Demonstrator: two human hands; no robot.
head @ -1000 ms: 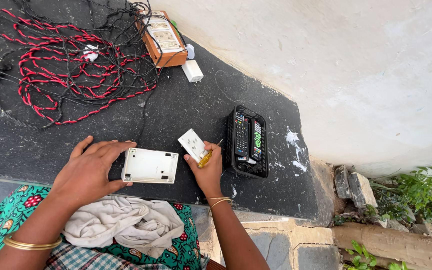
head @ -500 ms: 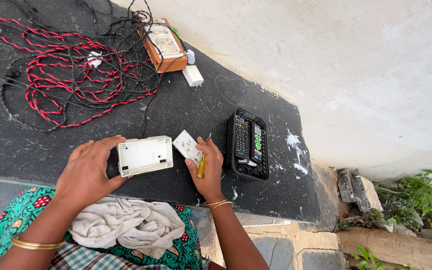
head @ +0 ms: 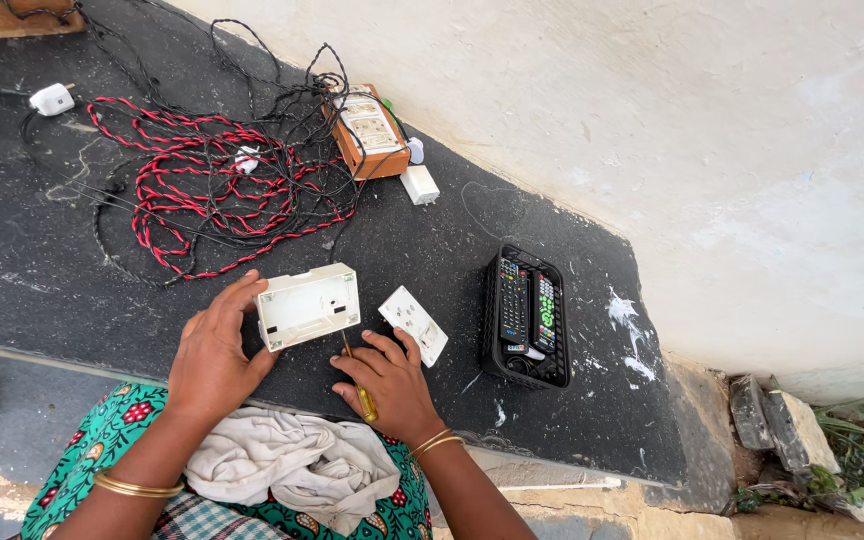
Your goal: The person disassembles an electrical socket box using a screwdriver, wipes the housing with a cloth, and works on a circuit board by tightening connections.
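Right now my left hand (head: 214,352) grips the white switch box (head: 308,305) tipped on edge above the dark slab so its side faces me, while my right hand (head: 392,385) pinches the yellow screwdriver (head: 362,392) and steadies the white cover plate (head: 413,323) alongside.

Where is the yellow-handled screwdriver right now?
In the head view, the yellow-handled screwdriver is in the right hand, low centre, between the white plastic switch box and the white switch plate.
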